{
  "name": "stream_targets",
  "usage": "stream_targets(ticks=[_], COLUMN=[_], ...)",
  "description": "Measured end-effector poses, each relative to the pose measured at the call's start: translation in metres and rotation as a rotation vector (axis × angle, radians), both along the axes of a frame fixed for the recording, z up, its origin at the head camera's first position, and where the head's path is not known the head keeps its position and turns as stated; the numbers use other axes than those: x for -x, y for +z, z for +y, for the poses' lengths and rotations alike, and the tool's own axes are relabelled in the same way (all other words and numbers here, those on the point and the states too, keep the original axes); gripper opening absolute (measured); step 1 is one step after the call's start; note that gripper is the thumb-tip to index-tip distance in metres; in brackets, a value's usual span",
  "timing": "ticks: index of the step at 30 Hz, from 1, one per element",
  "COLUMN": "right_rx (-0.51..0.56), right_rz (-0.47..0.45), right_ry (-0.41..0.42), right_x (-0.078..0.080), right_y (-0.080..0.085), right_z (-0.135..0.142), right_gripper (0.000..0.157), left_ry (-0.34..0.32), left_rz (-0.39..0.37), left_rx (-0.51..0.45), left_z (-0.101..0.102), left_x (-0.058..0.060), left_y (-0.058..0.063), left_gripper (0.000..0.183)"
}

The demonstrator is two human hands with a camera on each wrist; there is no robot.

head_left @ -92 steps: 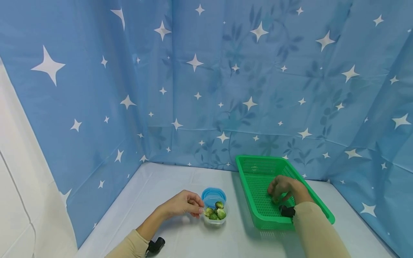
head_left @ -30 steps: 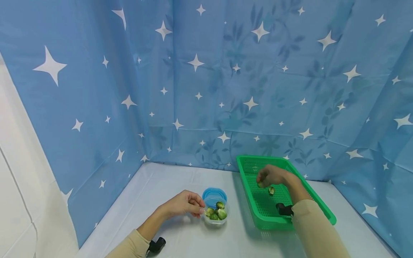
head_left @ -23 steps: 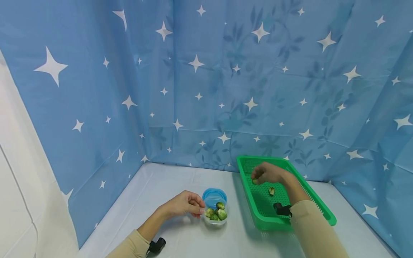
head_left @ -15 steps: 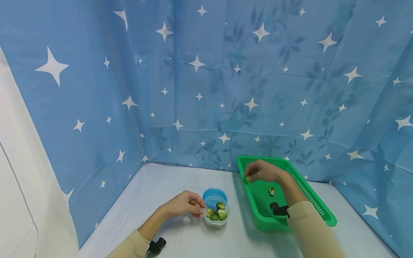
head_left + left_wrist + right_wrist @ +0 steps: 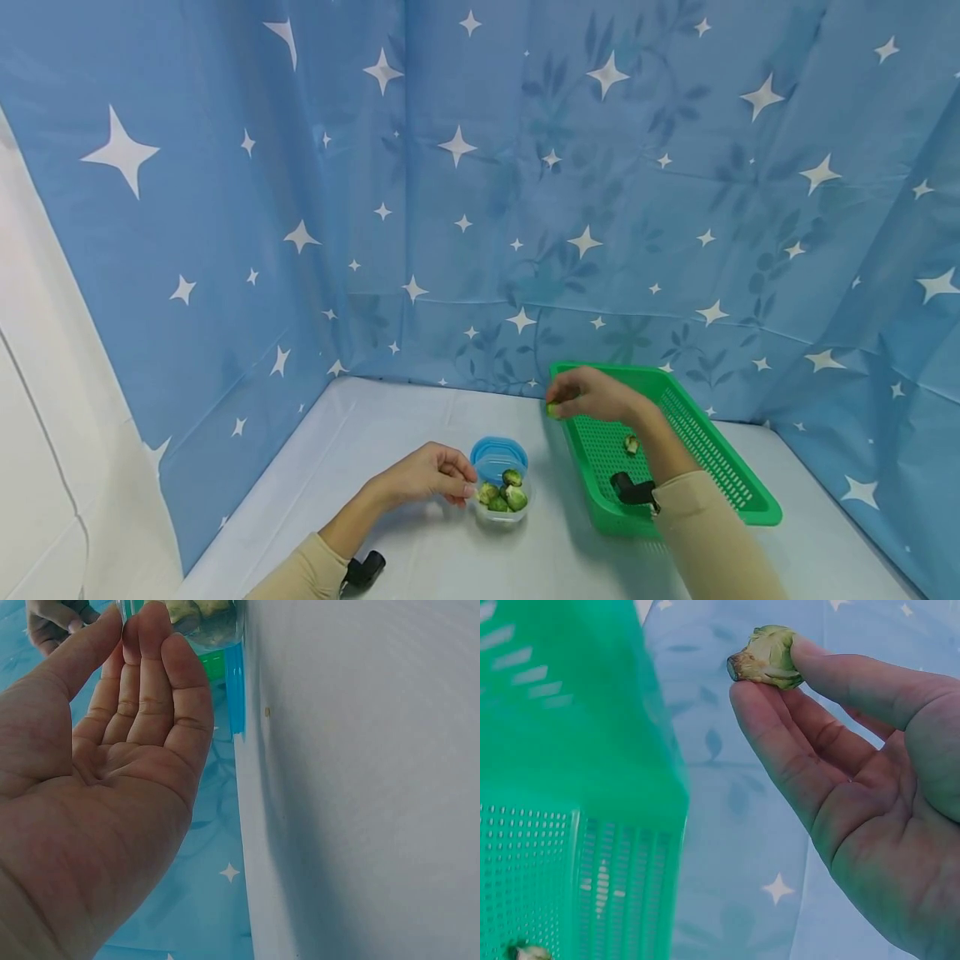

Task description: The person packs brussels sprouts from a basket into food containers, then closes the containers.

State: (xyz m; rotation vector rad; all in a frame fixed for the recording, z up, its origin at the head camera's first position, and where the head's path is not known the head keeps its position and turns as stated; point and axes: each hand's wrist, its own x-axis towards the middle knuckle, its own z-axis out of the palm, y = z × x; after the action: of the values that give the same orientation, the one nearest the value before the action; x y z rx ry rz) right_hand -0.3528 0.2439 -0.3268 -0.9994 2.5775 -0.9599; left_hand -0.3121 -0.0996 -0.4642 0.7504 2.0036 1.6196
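Note:
My right hand (image 5: 592, 394) pinches a Brussels sprout (image 5: 769, 658) between thumb and fingertips, held up over the left rim of the green basket (image 5: 592, 483). In the right wrist view the sprout's brown cut stem faces left. My left hand (image 5: 426, 477) pinches the near-left rim of a small clear container (image 5: 501, 517) between thumb and fingers. Several Brussels sprouts (image 5: 514, 498) fill that container. Its blue lid (image 5: 498, 450) lies just behind it. One more Brussels sprout (image 5: 632, 444) lies on the basket floor.
A white-covered table (image 5: 450, 558) carries everything. A blue curtain (image 5: 480, 208) with white stars rises along its back and sides. Each wrist wears a black camera, the right camera (image 5: 632, 488) hanging over the basket. The basket's left wall (image 5: 573, 450) stands between the sprout inside and the container.
My right hand has lifted a Brussels sprout from the basket and moved left to the rim, uncovering another sprout on the basket floor. The left hand stays at the container.

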Motion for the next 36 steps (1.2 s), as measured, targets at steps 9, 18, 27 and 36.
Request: stream_targets(ticks=[9, 18, 27, 36], right_rx=[0.029, -0.001, 0.032, 0.087], right_rz=[0.068, 0.159, 0.219, 0.199], right_ry=[0.056, -0.004, 0.005, -0.018], right_x=[-0.010, -0.025, -0.035, -0.038], right_y=[-0.002, -0.009, -0.024, -0.051], right_z=[-0.027, -0.053, -0.069, -0.079], right_gripper=[0.017, 0.013, 0.012, 0.008], left_ry=[-0.007, -0.016, -0.014, -0.014], left_rz=[0.006, 0.007, 0.006, 0.010], left_rx=[0.001, -0.002, 0.004, -0.003], left_z=[0.000, -0.001, 0.000, -0.001], left_x=[0.001, 0.001, 0.000, 0.001], left_y=[0.000, 0.001, 0.000, -0.001], left_gripper=[0.028, 0.030, 0.030, 0.027])
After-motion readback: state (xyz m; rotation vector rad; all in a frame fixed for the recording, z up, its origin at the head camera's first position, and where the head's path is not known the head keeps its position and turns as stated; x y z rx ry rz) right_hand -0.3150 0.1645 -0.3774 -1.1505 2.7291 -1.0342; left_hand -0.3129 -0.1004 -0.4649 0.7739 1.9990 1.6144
